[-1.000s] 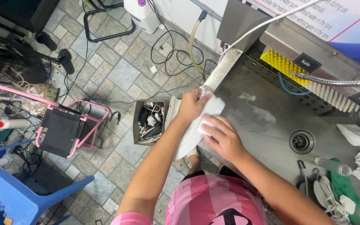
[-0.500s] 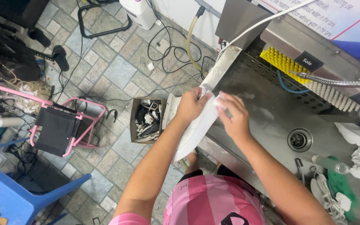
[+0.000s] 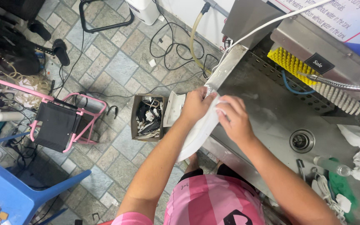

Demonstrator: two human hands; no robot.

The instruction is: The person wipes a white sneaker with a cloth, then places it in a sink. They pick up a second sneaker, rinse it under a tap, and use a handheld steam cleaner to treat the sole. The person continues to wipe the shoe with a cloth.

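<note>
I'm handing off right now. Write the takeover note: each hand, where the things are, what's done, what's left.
Left hand: grip closed on the upper end of the white shoe insole, held at the edge of the stainless steel sink.
Right hand: pressing a small white cloth against the insole's top, fingers curled over it.
Nearby: yellow bristle brush at the sink's back, cardboard box of odds and ends on the tiled floor.
Done: insole in hand, cloth on it.
Left: the lower half shows no cloth contact yet.
</note>
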